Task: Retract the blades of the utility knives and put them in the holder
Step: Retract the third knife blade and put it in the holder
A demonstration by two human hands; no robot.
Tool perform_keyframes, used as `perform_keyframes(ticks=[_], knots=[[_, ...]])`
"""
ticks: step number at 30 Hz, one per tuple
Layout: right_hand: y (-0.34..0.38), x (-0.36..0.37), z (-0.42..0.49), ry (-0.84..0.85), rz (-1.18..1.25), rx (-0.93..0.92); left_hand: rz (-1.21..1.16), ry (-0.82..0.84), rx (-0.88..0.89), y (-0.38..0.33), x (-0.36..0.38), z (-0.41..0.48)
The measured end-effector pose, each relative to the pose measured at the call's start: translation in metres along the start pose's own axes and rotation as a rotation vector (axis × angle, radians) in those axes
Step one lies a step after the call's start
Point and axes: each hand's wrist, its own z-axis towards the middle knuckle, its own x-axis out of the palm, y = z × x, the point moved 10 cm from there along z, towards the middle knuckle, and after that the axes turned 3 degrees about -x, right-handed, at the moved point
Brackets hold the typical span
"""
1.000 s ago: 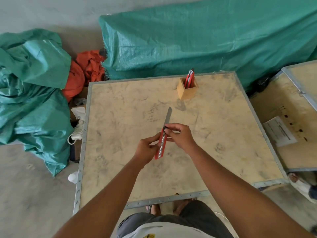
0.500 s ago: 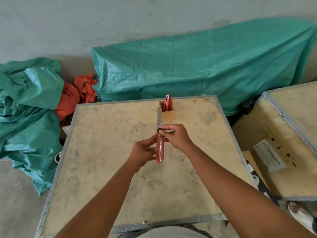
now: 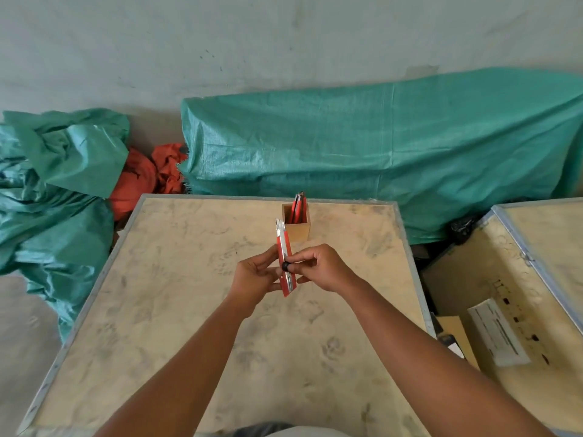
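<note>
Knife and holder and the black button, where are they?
utility knife (image 3: 285,247), head view, red body above the fingers.
wooden holder (image 3: 299,231), head view, front wall.
black slider button (image 3: 285,266), head view, its round top.

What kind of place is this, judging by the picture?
Probably a storeroom or workshop: a plywood crate top edged in metal serves as table, another labelled crate stands beside it, and green tarpaulins cover goods along a bare wall.

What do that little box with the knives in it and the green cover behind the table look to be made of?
The box looks like plain, matte, unpainted wood or fibreboard: flat tan walls, square edges. The green cover looks like woven plastic tarpaulin: a fine grid weave, a slight sheen and stiff creases.
</note>
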Motion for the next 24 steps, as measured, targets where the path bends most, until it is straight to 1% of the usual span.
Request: perform_keyframes(ticks=[7, 14, 18, 20, 24], knots=[[0.003, 0.005, 0.001, 0.049, -0.077, -0.009, 0.017, -0.022, -0.025, -0.003, -0.008, 0.020], [0.012, 0.007, 0.005, 0.002, -0.069, -0.048, 0.038, -0.013, -0.021, -0.010, -0.014, 0.026], [0.015, 0.003, 0.006, -0.081, -0.123, -0.047, 0.017, -0.001, -0.014, -0.018, -0.012, 0.022], [0.017, 0.003, 0.006, -0.106, -0.136, -0.077, 0.018, -0.011, -0.012, -0.020, -0.012, 0.021], [0.019, 0.005, 0.004, -0.075, -0.099, -0.111, 0.036, -0.025, -0.003, -0.023, -0.014, 0.020]])
